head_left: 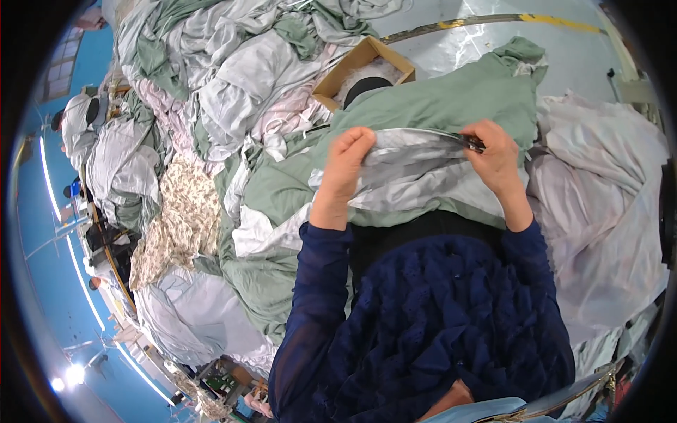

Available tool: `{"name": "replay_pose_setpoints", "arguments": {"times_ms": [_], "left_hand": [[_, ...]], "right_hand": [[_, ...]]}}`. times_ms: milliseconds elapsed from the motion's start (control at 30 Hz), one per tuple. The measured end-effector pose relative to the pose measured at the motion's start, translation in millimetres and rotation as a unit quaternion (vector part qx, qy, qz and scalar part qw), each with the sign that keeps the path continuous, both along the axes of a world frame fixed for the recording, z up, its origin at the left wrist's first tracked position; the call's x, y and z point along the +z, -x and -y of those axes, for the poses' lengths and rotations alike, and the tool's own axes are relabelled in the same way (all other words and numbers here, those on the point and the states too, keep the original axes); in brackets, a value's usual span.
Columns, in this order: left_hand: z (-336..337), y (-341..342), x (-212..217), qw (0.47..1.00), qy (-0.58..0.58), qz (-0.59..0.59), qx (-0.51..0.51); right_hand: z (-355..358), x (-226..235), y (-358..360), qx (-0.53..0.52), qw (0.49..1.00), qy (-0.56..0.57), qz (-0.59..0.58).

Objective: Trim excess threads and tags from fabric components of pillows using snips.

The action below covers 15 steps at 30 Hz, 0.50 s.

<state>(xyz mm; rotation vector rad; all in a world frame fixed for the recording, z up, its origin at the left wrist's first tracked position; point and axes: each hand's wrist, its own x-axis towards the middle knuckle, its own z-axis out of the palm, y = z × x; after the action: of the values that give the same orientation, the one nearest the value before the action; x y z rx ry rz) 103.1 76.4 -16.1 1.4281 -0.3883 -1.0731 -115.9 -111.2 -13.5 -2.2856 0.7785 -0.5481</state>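
While hands pinch crumpled grey-green fabric [416, 166]: left [349, 158], right [497, 155] gripping hem.

Heaps of grey, green, pink and floral fabric [211, 92] cover the worktable, a cardboard box [363, 67] sits beyond, a glossy pale floor [486, 49] with a yellow line [557, 22] shows at the top, and strip lights [49, 176] glow on the left.

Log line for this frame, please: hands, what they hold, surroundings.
left hand: grips grey fabric edge | right hand: holds small dark tool at same edge | around: green sheet, cardboard box
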Motion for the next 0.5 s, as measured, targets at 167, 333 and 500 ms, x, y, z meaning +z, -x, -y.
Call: {"name": "replay_pose_setpoints", "arguments": {"times_ms": [167, 333, 500], "left_hand": [[-7.4, -22.3, 4.3, 0.993, 0.021, -0.082, 0.082], [-10.7, -32.2, 4.0, 0.987, 0.027, -0.132, 0.087], [-9.7, -35.6, -0.1, 0.983, 0.001, -0.147, 0.107]], "right_hand": [[12.2, -13.5, 34.7, -0.12, 0.993, 0.021, 0.002], [31.4, -27.9, 62.9, -0.175, 0.984, 0.024, -0.013], [53.7, -35.2, 84.7, -0.184, 0.981, 0.056, 0.015]]}}
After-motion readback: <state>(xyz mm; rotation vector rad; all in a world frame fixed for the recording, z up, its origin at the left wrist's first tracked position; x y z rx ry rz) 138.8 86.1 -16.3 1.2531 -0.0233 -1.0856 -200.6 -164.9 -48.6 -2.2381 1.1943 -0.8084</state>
